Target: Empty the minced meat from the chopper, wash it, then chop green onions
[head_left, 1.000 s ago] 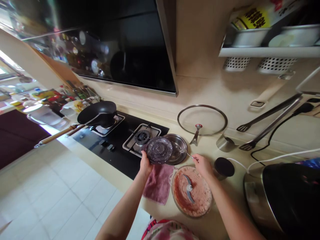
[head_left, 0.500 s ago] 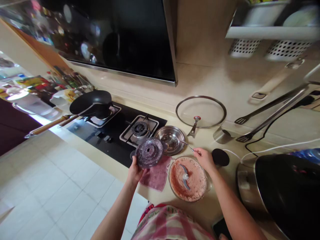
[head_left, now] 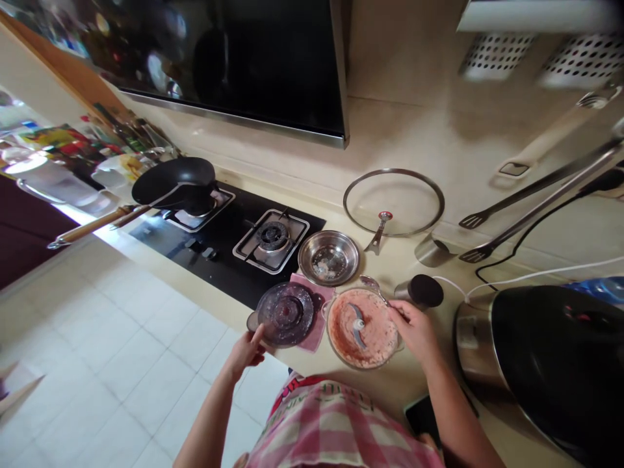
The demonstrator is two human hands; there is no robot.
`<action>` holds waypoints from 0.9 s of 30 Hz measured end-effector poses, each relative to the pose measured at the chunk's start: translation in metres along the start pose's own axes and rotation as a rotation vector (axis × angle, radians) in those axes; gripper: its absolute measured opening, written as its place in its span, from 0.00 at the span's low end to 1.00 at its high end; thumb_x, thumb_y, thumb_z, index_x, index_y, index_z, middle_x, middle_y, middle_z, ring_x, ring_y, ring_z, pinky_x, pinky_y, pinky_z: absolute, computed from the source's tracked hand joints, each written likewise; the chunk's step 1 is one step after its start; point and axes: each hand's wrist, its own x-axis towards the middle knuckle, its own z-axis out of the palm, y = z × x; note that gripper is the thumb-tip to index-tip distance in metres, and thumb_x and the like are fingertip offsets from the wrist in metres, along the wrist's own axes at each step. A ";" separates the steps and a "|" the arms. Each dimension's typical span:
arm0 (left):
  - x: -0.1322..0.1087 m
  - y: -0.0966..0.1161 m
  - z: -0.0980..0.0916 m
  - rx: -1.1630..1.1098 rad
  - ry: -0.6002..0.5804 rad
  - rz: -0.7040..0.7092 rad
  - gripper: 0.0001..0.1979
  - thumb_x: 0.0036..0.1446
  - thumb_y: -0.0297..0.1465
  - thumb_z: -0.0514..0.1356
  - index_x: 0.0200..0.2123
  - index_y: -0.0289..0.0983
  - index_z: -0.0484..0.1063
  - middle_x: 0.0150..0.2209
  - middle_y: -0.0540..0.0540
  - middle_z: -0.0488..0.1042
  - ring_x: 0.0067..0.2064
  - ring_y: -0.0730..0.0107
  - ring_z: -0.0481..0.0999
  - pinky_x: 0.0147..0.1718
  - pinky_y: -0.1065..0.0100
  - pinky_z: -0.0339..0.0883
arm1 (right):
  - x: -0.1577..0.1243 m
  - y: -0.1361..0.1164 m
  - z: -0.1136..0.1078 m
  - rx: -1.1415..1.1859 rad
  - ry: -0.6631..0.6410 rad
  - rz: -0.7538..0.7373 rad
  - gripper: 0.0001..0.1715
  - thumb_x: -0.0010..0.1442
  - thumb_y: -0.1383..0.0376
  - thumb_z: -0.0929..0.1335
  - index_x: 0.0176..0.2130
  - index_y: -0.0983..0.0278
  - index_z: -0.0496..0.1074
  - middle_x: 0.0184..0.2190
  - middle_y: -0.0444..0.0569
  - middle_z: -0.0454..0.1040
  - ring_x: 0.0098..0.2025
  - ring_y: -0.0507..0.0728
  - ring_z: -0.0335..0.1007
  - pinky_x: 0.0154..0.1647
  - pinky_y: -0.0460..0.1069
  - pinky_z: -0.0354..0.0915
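My left hand [head_left: 249, 351] grips the edge tab of a dark translucent processor lid [head_left: 286, 314], which lies over a pink cloth [head_left: 314, 338] beside the hob. In my right hand [head_left: 412, 325] is a metal spoon [head_left: 371, 283], its head above the far rim of the processor bowl [head_left: 336, 355]. Pink minced meat [head_left: 377, 328] coats the inside of that bowl around a blade [head_left: 358, 325] on a central post. Just behind stands a shallow steel bowl [head_left: 329, 259] with some whitish residue in it.
A black wok [head_left: 173, 182] with wooden-handled utensils sits on the far burner. A glass pan lid [head_left: 394, 201] leans on the wall. To the right are a dark-topped cup [head_left: 426, 290], a large black-lidded cooker [head_left: 560, 370] and hanging spatulas [head_left: 517, 201].
The processor lid has come down and nearer to me, over the cloth, and now lies flatter. My right hand has brought the spoon from the steel bowl to the processor bowl's rim.
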 end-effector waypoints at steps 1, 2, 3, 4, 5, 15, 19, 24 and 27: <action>-0.004 0.006 -0.005 0.146 0.058 0.027 0.18 0.54 0.47 0.61 0.25 0.39 0.65 0.16 0.50 0.67 0.24 0.60 0.75 0.25 0.63 0.70 | -0.007 0.000 0.000 0.000 0.000 0.003 0.19 0.55 0.54 0.67 0.40 0.63 0.76 0.39 0.53 0.80 0.40 0.59 0.75 0.42 0.50 0.69; -0.010 0.014 -0.007 0.242 0.134 0.096 0.18 0.52 0.45 0.64 0.22 0.41 0.62 0.15 0.52 0.64 0.25 0.59 0.74 0.26 0.63 0.69 | -0.013 0.001 -0.001 0.001 0.001 0.006 0.19 0.56 0.53 0.67 0.40 0.63 0.76 0.39 0.52 0.80 0.40 0.59 0.75 0.42 0.50 0.69; -0.019 0.024 -0.005 0.290 0.208 0.201 0.18 0.49 0.42 0.66 0.20 0.41 0.61 0.15 0.52 0.62 0.27 0.58 0.74 0.28 0.63 0.69 | -0.018 0.002 -0.001 0.003 0.004 0.008 0.19 0.56 0.53 0.66 0.41 0.63 0.76 0.40 0.52 0.80 0.41 0.59 0.75 0.42 0.50 0.69; -0.030 0.035 0.003 0.280 0.260 0.346 0.16 0.48 0.38 0.67 0.20 0.42 0.62 0.17 0.52 0.63 0.29 0.58 0.74 0.31 0.62 0.70 | -0.023 0.003 -0.002 0.008 0.008 0.010 0.19 0.57 0.53 0.66 0.41 0.63 0.76 0.40 0.52 0.80 0.41 0.59 0.75 0.42 0.50 0.69; -0.043 0.049 0.016 0.254 0.246 0.500 0.13 0.46 0.36 0.68 0.22 0.43 0.66 0.20 0.50 0.67 0.30 0.58 0.73 0.33 0.61 0.70 | -0.027 0.004 -0.002 0.012 0.013 0.013 0.19 0.57 0.53 0.66 0.41 0.63 0.76 0.40 0.52 0.80 0.40 0.59 0.75 0.42 0.50 0.69; -0.085 0.133 0.173 0.240 -0.478 0.956 0.05 0.45 0.31 0.68 0.27 0.41 0.74 0.30 0.41 0.76 0.42 0.52 0.76 0.52 0.58 0.62 | -0.050 0.010 -0.005 0.075 0.049 0.038 0.19 0.58 0.52 0.66 0.40 0.63 0.76 0.35 0.50 0.79 0.36 0.57 0.74 0.38 0.49 0.68; -0.061 0.127 0.181 0.177 -0.524 0.920 0.10 0.51 0.34 0.64 0.20 0.42 0.70 0.21 0.46 0.71 0.37 0.57 0.77 0.47 0.63 0.65 | -0.054 0.016 -0.004 0.111 0.062 0.049 0.19 0.58 0.52 0.65 0.39 0.63 0.76 0.34 0.50 0.79 0.35 0.57 0.74 0.38 0.49 0.68; -0.064 0.126 0.183 0.102 -0.582 0.808 0.12 0.47 0.25 0.65 0.18 0.42 0.68 0.18 0.48 0.68 0.34 0.58 0.75 0.49 0.62 0.65 | -0.053 0.025 -0.001 0.156 0.065 0.052 0.20 0.58 0.51 0.66 0.40 0.62 0.76 0.35 0.50 0.79 0.36 0.58 0.75 0.39 0.49 0.69; -0.077 0.134 0.180 0.016 -0.607 0.653 0.14 0.46 0.18 0.62 0.18 0.42 0.69 0.18 0.49 0.65 0.40 0.55 0.75 0.56 0.59 0.59 | -0.052 0.025 -0.001 0.167 0.077 0.048 0.20 0.58 0.50 0.66 0.39 0.63 0.76 0.35 0.50 0.79 0.36 0.58 0.74 0.39 0.49 0.69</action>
